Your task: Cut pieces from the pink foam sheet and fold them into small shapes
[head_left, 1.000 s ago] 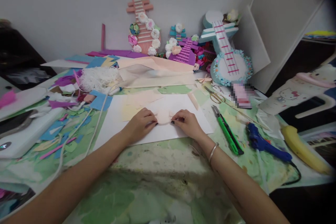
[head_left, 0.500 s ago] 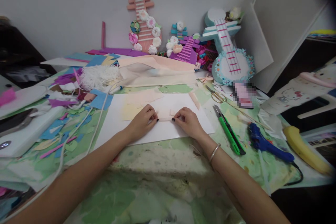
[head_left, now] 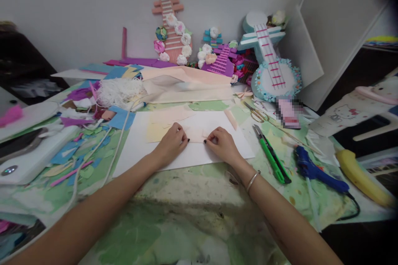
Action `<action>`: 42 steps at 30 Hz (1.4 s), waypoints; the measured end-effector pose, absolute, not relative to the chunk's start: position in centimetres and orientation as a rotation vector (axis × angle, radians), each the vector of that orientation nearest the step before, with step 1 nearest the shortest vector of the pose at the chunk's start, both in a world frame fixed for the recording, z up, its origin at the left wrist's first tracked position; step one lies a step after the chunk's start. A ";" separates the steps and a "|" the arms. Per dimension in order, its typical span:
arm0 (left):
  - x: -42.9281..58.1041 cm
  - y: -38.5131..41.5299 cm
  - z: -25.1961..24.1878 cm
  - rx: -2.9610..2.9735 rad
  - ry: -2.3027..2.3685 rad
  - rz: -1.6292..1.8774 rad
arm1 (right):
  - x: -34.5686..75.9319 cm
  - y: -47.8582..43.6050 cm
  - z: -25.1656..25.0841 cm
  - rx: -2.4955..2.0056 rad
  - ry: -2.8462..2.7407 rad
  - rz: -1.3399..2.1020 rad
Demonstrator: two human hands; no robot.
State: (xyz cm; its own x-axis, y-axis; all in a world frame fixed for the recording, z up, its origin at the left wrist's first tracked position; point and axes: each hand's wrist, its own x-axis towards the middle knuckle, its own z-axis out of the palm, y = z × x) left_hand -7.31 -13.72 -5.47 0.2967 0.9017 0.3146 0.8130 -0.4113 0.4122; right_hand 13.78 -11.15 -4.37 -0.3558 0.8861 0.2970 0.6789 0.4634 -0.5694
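Note:
A small strip of pale peach paper [head_left: 196, 136] lies between my hands, over a white board [head_left: 139, 157]. My left hand [head_left: 172, 143] pinches its left end, thumb and fingertips together. The right end is pinched by my right hand [head_left: 221, 143], which wears a bracelet at the wrist. Behind my left hand, yellow paper [head_left: 154, 129] and more peach paper [head_left: 174, 114] rest on the board. A rolled peach piece [head_left: 231, 119] lies near the board's far right corner.
To the right lie a green utility knife [head_left: 272, 155], scissors [head_left: 259, 114], a blue glue gun [head_left: 317, 169] and a banana [head_left: 362, 178]. Paper scraps, a white cord [head_left: 120, 145] and shredded white paper [head_left: 120, 91] cover the left. Decorated instrument models [head_left: 273, 62] lean at the back.
Between my hands, the peach strip now looks flatter and its near edge less rolled. My left hand has shifted very slightly right; the view has tilted a little.

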 end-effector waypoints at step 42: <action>-6.4 -17.1 -3.7 3.069 1.531 0.240 | 15.0 -13.2 -3.4 -0.960 -2.506 0.082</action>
